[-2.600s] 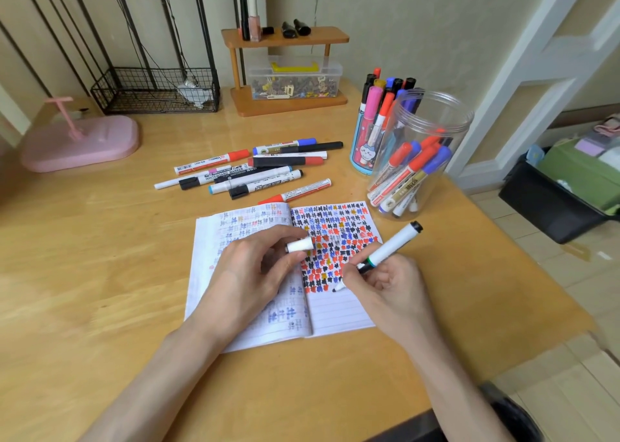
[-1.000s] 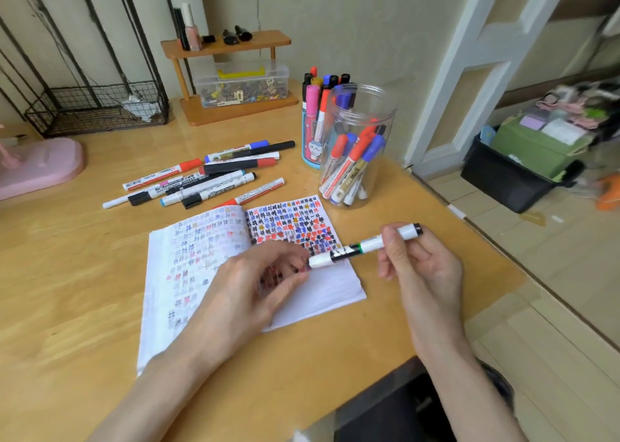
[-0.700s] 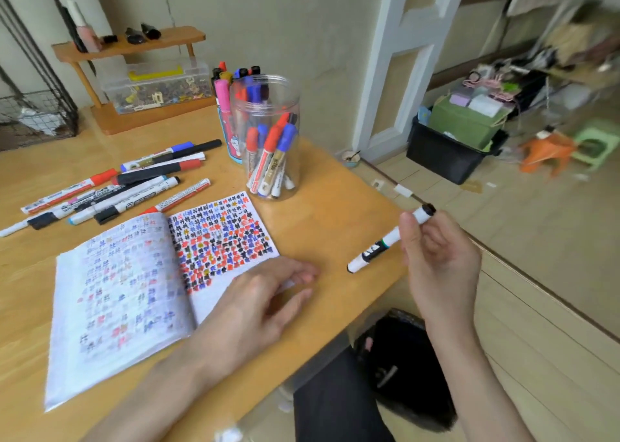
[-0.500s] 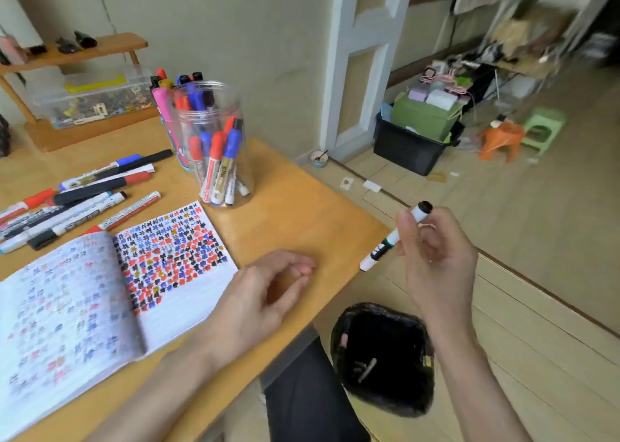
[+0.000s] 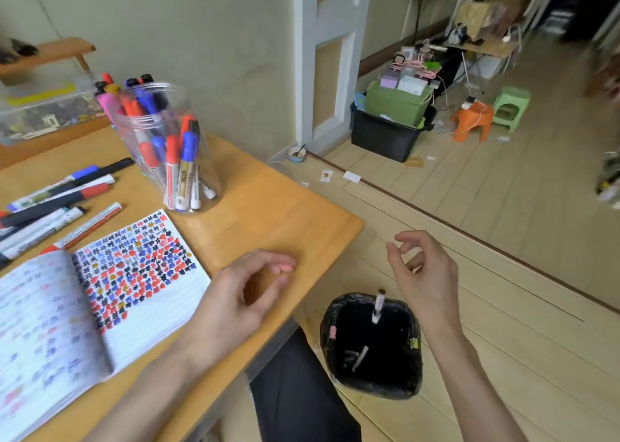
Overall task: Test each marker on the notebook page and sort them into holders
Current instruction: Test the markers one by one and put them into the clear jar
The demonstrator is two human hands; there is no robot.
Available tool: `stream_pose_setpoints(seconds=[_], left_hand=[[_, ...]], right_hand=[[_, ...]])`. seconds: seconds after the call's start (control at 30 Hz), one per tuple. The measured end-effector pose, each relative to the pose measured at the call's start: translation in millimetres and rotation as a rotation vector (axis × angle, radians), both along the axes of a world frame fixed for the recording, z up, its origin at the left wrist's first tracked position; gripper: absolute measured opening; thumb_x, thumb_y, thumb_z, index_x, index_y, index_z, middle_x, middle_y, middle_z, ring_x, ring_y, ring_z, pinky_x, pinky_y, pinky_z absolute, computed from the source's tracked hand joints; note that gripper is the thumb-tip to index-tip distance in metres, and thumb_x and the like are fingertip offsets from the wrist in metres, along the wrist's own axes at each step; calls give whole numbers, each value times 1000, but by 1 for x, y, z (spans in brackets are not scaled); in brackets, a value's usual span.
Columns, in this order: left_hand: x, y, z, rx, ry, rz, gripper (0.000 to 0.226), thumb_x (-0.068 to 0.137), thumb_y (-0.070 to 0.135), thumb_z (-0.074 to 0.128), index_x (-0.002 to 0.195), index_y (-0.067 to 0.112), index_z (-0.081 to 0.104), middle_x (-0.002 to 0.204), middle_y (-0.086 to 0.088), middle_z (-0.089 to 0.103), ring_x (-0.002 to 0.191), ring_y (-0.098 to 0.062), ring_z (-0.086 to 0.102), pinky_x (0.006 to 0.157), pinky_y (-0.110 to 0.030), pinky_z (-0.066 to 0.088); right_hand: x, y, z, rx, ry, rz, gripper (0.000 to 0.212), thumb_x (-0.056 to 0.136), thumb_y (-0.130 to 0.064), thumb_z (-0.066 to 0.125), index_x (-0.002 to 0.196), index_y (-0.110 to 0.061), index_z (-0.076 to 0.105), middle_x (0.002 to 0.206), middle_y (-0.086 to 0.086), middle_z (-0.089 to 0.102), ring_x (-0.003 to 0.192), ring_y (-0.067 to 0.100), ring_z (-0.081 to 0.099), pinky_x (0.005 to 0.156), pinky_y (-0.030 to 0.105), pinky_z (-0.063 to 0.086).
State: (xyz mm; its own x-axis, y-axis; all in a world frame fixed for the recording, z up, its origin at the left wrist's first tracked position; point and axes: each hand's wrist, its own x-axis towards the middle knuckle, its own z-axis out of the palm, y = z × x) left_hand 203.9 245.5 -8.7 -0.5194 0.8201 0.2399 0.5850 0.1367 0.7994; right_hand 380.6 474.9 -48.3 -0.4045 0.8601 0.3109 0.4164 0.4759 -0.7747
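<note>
My right hand (image 5: 423, 270) hangs over the floor beside the table corner, fingers loosely spread and holding nothing. Below it a white marker (image 5: 378, 308) is in mid-air, dropping into the black-lined bin (image 5: 371, 344). My left hand (image 5: 241, 295) rests on the wooden table with relaxed fingers, just right of the open notebook (image 5: 100, 294), whose page is covered in coloured test marks. Several markers (image 5: 57, 203) lie loose behind the notebook. A clear jar (image 5: 167, 149) holds several markers, with a second holder (image 5: 109, 102) of markers behind it.
The table edge (image 5: 349, 237) ends just left of the bin, which stands on the floor and holds other discarded markers. A dark-clothed leg (image 5: 295, 391) is under the table. A black crate (image 5: 385, 132), stools and clutter sit farther across the floor.
My right hand capped the marker, carried it off the table over the bin and let it go; it now falls. My left hand left the notebook. The view swung right.
</note>
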Motion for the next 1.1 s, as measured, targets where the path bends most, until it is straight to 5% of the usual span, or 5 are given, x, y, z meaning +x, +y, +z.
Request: stream_pose_setpoints(seconds=[0.2,0.33,0.67,0.87,1.1], left_hand=[[-11,-23,14,36,26,61,23,99,17,68,113,34,72,109,15,73,98,-14,69,74,-23,52],[-35,-58,19,53,86,140,19,101,18,65,115,29,72,112,15,71,109,-12,67,92,-25,51],[-68,-146,9,121,-25,429,22,101,10,64,111,27,73,100,9,74,82,-7,67,73,-20,49],[-82,-155,1,164,-87,530,18,102,14,63,111,26,73,106,11,76,93,-18,72,83,-37,55],[-91,-162,-4,111,-118,631,20,104,14,60,107,29,73,78,16,71,63,-6,59,59,-19,43]], right_hand=[[-34,-27,36,-46,110,155,9,95,-21,70,101,-28,68,91,-16,66,67,10,63,62,12,45],[-74,-67,65,-91,194,376,9,96,-20,71,102,-25,69,92,-13,70,66,10,66,58,16,49],[-179,-157,69,-62,137,834,10,92,-20,74,100,-22,70,88,-9,68,61,14,65,57,19,43],[-223,-184,60,-83,83,949,14,91,-23,76,103,-25,70,91,-6,68,60,13,63,58,17,41],[-263,-202,62,-103,6,1019,17,92,-26,76,108,-24,70,101,-8,68,80,9,70,62,19,48]])
